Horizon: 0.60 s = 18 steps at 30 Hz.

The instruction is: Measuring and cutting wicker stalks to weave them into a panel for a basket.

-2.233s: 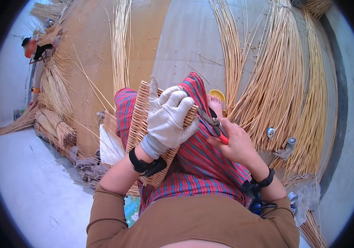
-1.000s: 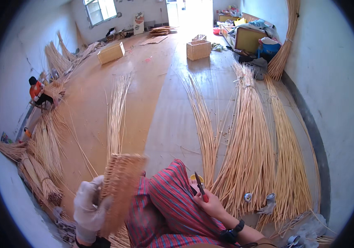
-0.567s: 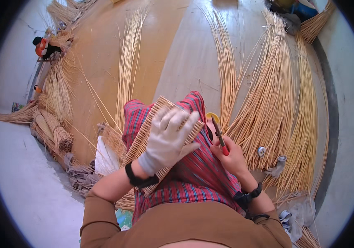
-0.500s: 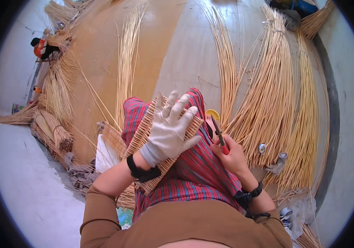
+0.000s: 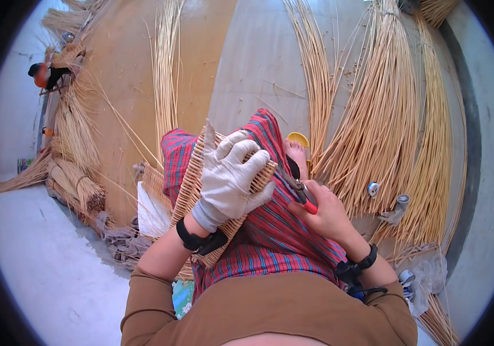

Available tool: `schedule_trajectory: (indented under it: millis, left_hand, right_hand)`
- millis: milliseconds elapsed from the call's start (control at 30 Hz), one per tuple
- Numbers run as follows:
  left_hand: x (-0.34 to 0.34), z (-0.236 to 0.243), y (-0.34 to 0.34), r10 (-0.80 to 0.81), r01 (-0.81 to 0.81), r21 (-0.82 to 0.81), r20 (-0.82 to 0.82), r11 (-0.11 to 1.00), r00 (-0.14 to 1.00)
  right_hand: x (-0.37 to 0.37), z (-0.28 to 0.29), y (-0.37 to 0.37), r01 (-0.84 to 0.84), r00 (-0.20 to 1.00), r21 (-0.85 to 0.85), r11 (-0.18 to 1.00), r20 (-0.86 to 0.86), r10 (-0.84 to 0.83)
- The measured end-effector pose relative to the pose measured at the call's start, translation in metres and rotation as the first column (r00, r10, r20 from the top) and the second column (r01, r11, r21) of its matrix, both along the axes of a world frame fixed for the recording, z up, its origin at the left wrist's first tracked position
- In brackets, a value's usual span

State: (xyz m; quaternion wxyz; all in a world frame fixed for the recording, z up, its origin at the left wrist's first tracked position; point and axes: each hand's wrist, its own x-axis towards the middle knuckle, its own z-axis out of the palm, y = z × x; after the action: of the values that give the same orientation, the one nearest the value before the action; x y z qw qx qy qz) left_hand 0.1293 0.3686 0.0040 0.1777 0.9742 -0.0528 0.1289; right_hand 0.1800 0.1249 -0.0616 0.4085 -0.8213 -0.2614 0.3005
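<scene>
Reed bundles (image 5: 382,115) line the right edge of the floor (image 5: 253,69) while the palm-down left hand (image 5: 231,180) clasps a woven panel (image 5: 191,180), the right hand (image 5: 329,212) clutching pliers (image 5: 300,190) beside its corner.

**What I cannot see well**

From my distant post, I cannot see the middle of the woven piece (image 5: 188,187), because the gloved left hand (image 5: 228,177) covers it. The right hand (image 5: 329,214) hides most of the pliers' (image 5: 298,187) red handles, and whether their tips touch the weave, I cannot tell. The bare foot (image 5: 297,153) partly hides a yellow thing (image 5: 299,138). The co-worker (image 5: 56,76) is too small and blurred. The upper edge cuts the big cane bundle (image 5: 377,127).
</scene>
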Motion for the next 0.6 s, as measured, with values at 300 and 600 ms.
schedule_trajectory:
  millis: [300, 600]
  left_hand:
    - [0.001, -0.006, 0.004, 0.007, -0.007, 0.004, 0.007, 1.0, 1.0]
    - [0.0, -0.005, 0.002, 0.036, -0.036, -0.001, 0.029, 0.999, 0.999]
  right_hand:
    - [0.005, 0.006, 0.004, -0.035, 0.999, -0.003, 0.999, 0.011, 0.036]
    - [-0.003, 0.009, 0.003, 0.059, 0.991, -0.002, 0.998, 0.123, -0.058]
